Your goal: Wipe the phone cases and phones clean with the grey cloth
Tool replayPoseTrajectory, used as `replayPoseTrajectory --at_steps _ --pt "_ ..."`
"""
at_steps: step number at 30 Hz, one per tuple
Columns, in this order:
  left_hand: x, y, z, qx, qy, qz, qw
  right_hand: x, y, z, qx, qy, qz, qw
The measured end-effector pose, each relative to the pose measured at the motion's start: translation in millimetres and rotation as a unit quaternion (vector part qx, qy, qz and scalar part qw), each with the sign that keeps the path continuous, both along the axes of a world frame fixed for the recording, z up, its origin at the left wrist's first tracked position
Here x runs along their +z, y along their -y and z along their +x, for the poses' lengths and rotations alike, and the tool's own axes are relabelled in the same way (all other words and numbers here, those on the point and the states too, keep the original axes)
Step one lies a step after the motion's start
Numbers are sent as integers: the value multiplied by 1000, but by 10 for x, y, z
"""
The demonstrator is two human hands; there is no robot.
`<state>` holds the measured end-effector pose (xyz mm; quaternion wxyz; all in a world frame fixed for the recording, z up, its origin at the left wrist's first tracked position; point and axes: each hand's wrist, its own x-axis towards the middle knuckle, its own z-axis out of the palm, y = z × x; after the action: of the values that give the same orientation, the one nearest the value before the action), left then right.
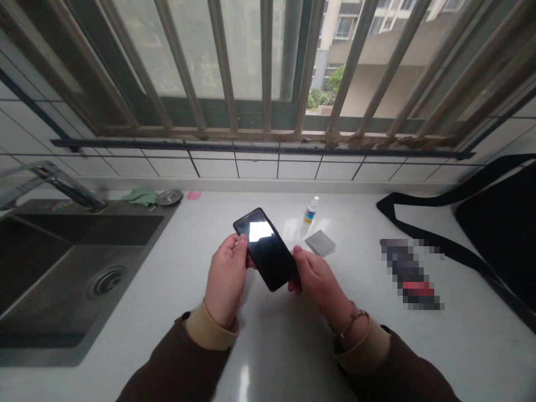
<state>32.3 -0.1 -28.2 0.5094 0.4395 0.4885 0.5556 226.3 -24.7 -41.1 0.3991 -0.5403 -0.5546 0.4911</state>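
Sitting on the white counter (469, 357): dropper bottle (311, 210), gray cloth (320, 243), green rag (140, 196), pink slip (193, 195), blurred-out item (408, 273), black bag (498, 223).

The head camera looks forward and down from close above the left hand (226, 279) and right hand (320, 285). It faces a barred window (218, 61).

nothing readable. black smartphone (268, 251): screen shows only glare, no characters. small white bottle (311, 210): blue-and-yellow label, print too small to read. pixelated item (408, 273): markings blurred out, unreadable.
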Motion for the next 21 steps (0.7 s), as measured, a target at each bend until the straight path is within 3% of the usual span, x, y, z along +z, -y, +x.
replayPoseTrajectory --at_steps 3,8,16,21 --pt "21 -5 23 26 45 -2 999 19 25 -20 8 33 45 998" --pt "23 12 60 32 49 -14 998 -23 -12 -6 -34 83 95 991" --pt "57 10 72 54 69 -10 996 24 11 -35 64 -8 23 998" --pt "52 2 59 48 57 -10 997 13 7 -39 77 -24 -8 997"
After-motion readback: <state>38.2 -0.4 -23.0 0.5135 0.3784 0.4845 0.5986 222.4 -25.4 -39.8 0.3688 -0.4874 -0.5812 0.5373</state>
